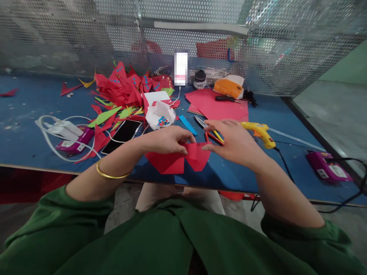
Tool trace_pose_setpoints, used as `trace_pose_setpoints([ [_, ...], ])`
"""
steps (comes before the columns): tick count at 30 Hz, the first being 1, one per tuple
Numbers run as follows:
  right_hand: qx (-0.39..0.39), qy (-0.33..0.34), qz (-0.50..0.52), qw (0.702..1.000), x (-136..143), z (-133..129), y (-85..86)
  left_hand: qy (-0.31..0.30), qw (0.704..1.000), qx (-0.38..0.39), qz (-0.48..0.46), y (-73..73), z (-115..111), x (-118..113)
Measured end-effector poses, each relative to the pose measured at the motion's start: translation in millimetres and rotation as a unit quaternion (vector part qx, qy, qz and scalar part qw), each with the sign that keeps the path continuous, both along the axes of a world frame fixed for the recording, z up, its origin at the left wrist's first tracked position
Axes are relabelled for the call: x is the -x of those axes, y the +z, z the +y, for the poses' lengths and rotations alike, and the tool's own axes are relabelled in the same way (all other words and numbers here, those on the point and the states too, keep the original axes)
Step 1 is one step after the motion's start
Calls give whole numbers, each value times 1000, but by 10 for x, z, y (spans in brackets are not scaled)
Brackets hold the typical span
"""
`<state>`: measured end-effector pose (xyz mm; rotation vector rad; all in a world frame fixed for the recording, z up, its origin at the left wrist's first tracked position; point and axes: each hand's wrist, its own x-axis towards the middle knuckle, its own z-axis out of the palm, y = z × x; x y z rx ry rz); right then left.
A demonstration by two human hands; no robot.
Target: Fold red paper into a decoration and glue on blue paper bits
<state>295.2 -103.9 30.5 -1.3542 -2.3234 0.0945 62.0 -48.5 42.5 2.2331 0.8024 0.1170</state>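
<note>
A small folded piece of red paper [197, 156] is held up near the table's front edge. My left hand [169, 141] pinches its upper left part between thumb and fingers. At its upper right corner is my right hand [229, 141], thumb touching the paper and the other fingers spread apart above it. Another red paper piece [168, 162] lies on the blue table [226, 173] under my left hand. Just behind my right fingers are pliers [213, 136] with red and yellow handles, and a blue strip [187, 125] lies to their left.
Red paper scraps [123, 86] heap at the back left. A bowl [162, 118] holds small coloured pieces. Around lie a dark phone [123, 135], white chargers [65, 129], red sheets [220, 107], a yellow glue gun [259, 133] and a purple power socket [328, 166].
</note>
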Motion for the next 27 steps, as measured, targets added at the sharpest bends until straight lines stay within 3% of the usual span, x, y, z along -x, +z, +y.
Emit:
trace_pose_setpoints([
  [5, 222, -5, 23, 975, -31, -50, -141, -115, 989, -63, 68, 118, 248, -326],
  [7, 275, -33, 105, 955, -53, -112, -265, -98, 983, -142, 56, 82, 301, -398],
  [9, 311, -61, 204, 926, -76, -179, -394, -36, 967, -252, 5, 1, 291, -389],
  [12, 314, -102, 266, 905, -96, -267, -551, 23, 932, -356, -58, -217, 149, -223],
  [18, 321, -185, 270, 889, -77, -366, -660, -33, 901, -432, -7, -726, -226, 162],
  [22, 340, -194, 305, 868, -19, -387, -650, -77, 879, -469, 32, -801, -264, 149],
  [27, 339, -210, 309, 864, 39, -395, -681, -110, 895, -431, 27, -788, -172, 75],
])
